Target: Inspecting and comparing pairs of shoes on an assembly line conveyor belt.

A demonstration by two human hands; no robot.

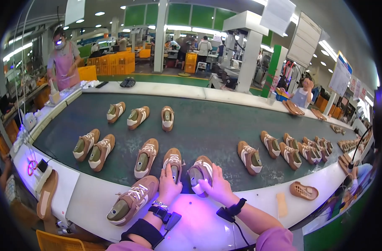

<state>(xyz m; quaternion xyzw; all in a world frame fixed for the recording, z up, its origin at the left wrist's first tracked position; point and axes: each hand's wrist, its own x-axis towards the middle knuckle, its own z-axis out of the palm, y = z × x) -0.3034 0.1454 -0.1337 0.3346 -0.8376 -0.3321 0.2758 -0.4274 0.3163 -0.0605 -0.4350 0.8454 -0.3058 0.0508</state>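
My left hand [169,188] grips the heel end of a tan sneaker [173,157] with white laces, at the near edge of the dark belt. Just to its right, my right hand [218,187] has its thumb and fingers around the heel of another sneaker [202,164]. Both shoes point away from me, and the fingers partly cover them. Beside my left wrist, a larger-looking tan sneaker [137,196] with a green last inside rests on the white ledge. One more sneaker [147,157] stands on the belt left of my left hand.
Several sneakers stand farther left, such as one sneaker [102,151], and more on the right, including a sneaker [249,157]. On the white ledge [249,201] lie a tan sole [304,190] and a beige piece [282,204]. Co-workers stand beyond the belt [199,121].
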